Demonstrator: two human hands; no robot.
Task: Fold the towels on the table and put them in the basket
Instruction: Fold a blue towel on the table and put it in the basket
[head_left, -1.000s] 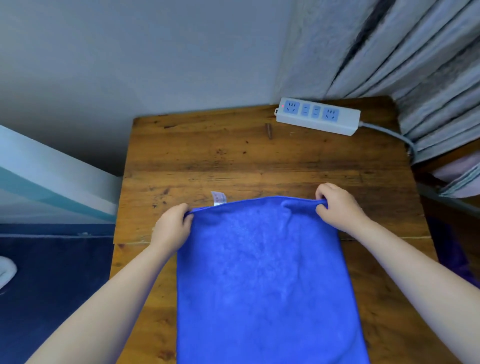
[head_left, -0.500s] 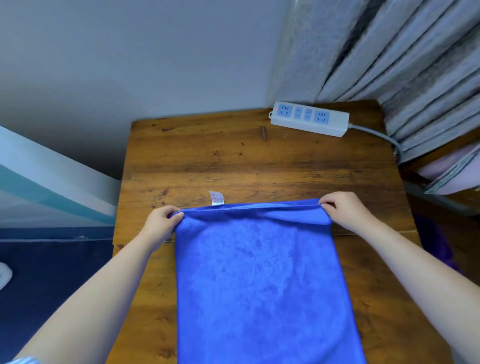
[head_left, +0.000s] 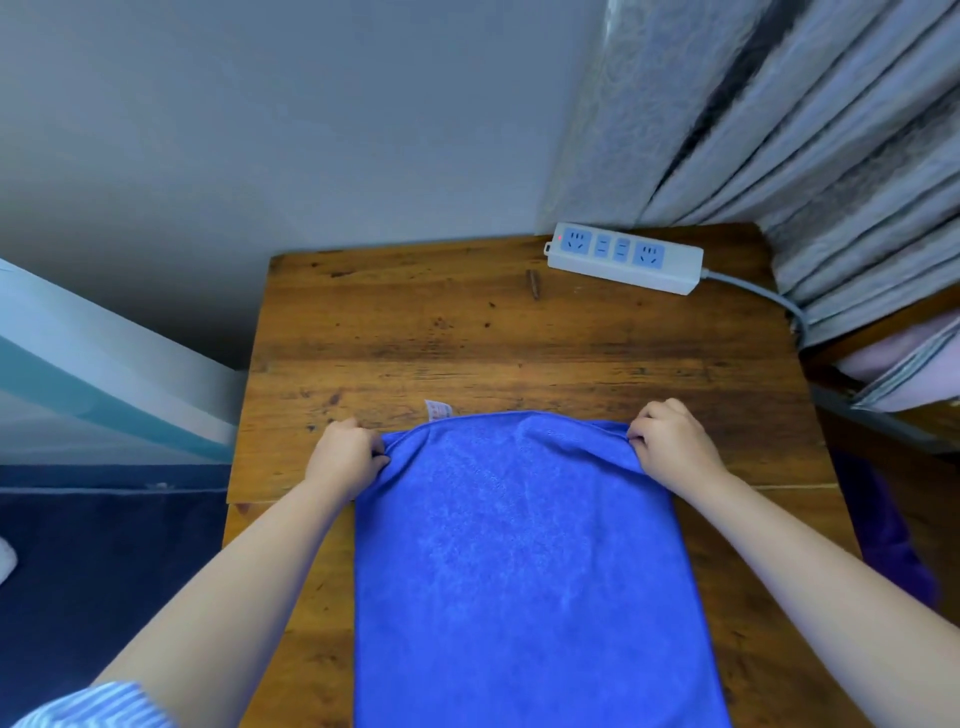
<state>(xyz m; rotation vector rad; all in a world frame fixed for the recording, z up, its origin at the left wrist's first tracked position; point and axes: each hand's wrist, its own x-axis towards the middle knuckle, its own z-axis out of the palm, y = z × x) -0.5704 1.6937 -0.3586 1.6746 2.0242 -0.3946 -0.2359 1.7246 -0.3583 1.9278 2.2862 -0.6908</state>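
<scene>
Towel of blue terry cloth (head_left: 519, 561) on wooden worktop (head_left: 467, 338); my left hand (head_left: 345, 457) and right hand (head_left: 672, 449) pinch its far corners.

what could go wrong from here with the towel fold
The blue towel runs past the table's near edge, so its hanging weight might drag it crooked. The far edge sags between the left hand and right hand, so the fold may crease. A far throw could reach the power strip.
</scene>
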